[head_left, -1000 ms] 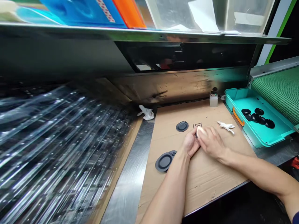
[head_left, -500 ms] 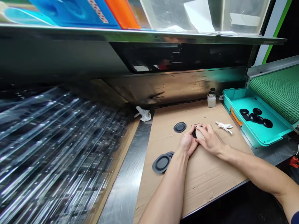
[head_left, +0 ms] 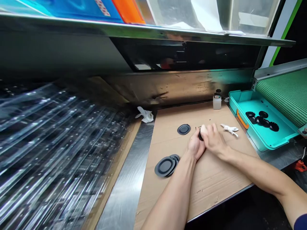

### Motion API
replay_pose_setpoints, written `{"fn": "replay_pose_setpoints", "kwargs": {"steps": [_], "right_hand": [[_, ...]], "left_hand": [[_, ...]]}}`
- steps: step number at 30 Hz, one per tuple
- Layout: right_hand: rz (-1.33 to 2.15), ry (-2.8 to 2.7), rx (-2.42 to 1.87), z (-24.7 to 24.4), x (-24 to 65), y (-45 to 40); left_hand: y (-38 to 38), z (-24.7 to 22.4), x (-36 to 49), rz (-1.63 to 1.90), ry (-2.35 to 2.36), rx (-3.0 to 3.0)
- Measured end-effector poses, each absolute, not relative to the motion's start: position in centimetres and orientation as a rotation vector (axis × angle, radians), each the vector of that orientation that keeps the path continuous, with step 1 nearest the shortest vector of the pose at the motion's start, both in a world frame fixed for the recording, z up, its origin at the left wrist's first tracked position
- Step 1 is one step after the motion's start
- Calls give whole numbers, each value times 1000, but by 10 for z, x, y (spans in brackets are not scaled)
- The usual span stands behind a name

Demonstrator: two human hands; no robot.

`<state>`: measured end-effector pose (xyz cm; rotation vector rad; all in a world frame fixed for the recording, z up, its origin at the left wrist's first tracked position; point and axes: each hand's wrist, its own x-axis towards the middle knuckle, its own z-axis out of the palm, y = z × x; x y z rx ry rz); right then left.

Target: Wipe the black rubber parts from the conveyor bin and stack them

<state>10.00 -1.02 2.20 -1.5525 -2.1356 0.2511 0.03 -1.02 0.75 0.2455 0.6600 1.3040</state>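
While a black rubber disc [head_left: 200, 136] is gripped between the left hand [head_left: 195, 147] and the right hand [head_left: 214, 141] at centre, scalloped black discs [head_left: 261, 120] are held in a teal plastic tray [head_left: 263, 143] at right.

A brown cardboard sheet [head_left: 216, 195] is lying across a brushed-steel bench [head_left: 122, 191], carrying a lone dark grey rubber disc [head_left: 184, 129], a small stack of matching discs [head_left: 165, 166], a twisted white rag [head_left: 229, 129] and a small capped bottle [head_left: 217, 102]. A crumpled white rag [head_left: 144, 115] is sitting just off its far corner, while a teal tray [head_left: 262, 141] holding black discs [head_left: 260, 120] is resting on the steel alongside.
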Motion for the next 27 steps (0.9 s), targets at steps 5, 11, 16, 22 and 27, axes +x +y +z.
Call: {"fn": "replay_pose_setpoints", "kwargs": {"steps": [5, 11, 16, 22, 27], "right_hand": [[289, -2121, -1542, 20, 105, -8], [280, -2110, -1542, 17, 116, -2], [297, -2079, -1581, 17, 114, -2], [306, -2119, -1526, 13, 113, 2], [193, -2150, -1497, 29, 145, 19]], "left_hand": [[-11, 8, 2, 1299, 677, 245], [-9, 10, -1, 1325, 747, 215], [-10, 12, -2, 1304, 728, 221], [-8, 11, -3, 1345, 727, 208], [-5, 16, -17, 1499, 829, 162]]}}
